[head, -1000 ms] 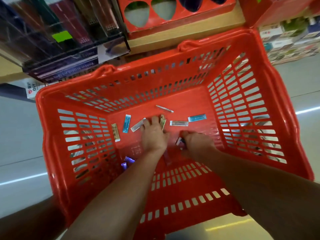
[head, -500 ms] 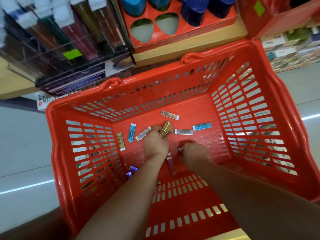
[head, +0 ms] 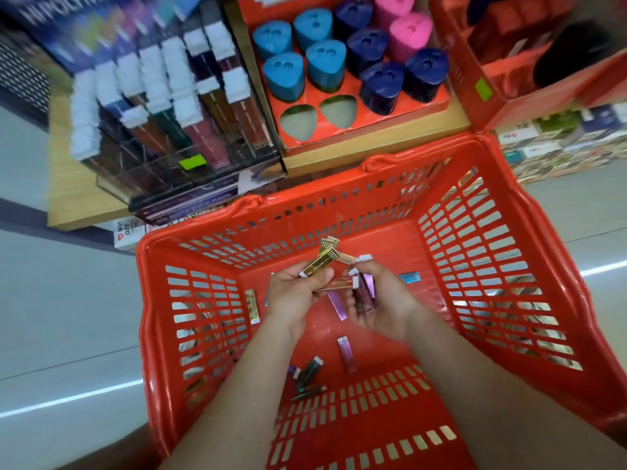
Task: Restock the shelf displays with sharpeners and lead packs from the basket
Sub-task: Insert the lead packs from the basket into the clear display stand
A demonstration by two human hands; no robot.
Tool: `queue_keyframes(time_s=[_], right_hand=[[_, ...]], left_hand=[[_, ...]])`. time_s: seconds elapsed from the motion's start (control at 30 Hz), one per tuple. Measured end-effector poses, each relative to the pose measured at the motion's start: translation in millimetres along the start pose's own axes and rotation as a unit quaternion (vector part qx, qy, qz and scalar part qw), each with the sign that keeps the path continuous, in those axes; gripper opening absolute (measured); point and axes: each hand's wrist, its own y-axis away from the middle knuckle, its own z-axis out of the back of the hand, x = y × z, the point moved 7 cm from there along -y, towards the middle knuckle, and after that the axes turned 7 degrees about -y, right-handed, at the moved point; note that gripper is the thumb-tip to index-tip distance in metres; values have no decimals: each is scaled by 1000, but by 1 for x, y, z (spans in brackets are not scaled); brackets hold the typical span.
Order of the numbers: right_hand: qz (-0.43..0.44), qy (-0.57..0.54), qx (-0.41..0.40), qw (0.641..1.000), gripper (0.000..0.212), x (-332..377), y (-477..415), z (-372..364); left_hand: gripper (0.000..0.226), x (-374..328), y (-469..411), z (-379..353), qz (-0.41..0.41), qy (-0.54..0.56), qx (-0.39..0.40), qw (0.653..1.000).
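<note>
Holding in left hand (head: 295,300): gold lead packs (head: 320,264) were pinched above the red basket (head: 325,186).
Right hand (head: 383,307): gripped purple lead packs (head: 364,293).
Loose below: more packs (head: 346,354) lay scattered.

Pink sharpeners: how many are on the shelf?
2. Both stand in the red tray: one pink sharpener, another behind it at the picture's top. More may be cropped.

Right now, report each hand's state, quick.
Left hand: gripping thin gold lead packs.
Right hand: holding thin purple lead packs.
</note>
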Motion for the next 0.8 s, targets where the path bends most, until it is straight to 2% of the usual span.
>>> queue_keyframes(time_s=[0.1, 0.2, 0.3, 0.4, 0.5, 0.53, 0.6, 0.63, 0.67, 0.73, 0.8], right_hand=[[39, 115, 100, 987, 36, 12, 26, -23], [70, 162, 190, 966, 26, 21, 60, -41], [105, 164, 231, 953, 23, 28, 89, -53], [124, 170, 234, 949, 31, 31, 113, -60], [139, 155, 190, 959, 29, 38, 135, -60], [142, 136, 180, 964, 27, 40, 142, -62], [127, 83, 167, 974, 8, 38, 152, -68], [123, 63, 165, 977, 12, 36, 158, -72], [124, 58, 162, 977, 25, 34, 163, -76], [145, 84, 152, 974, 40, 31, 174, -80], [174, 128, 130, 968, 38, 27, 182, -84]], left_hand=[[19, -35, 22, -3, -60, -47, 45, 996], [24, -64, 46, 0, -95, -88, 48, 991], [23, -90, 69, 5, -127, -120, 45, 984], [26, -117, 88, 17, -147, -158, 25, 976], [26, -144, 107, 30, -142, -163, 33, 976], [24, -150, 114, 33, -132, -167, 45, 976], [22, -154, 127, 34, -114, -172, 66, 976], [23, -153, 133, 33, -108, -171, 72, 977], [25, -150, 139, 31, -103, -175, 80, 976], [24, -144, 150, 21, -100, -210, 107, 967], [17, -141, 161, 12, -103, -266, 132, 949]])
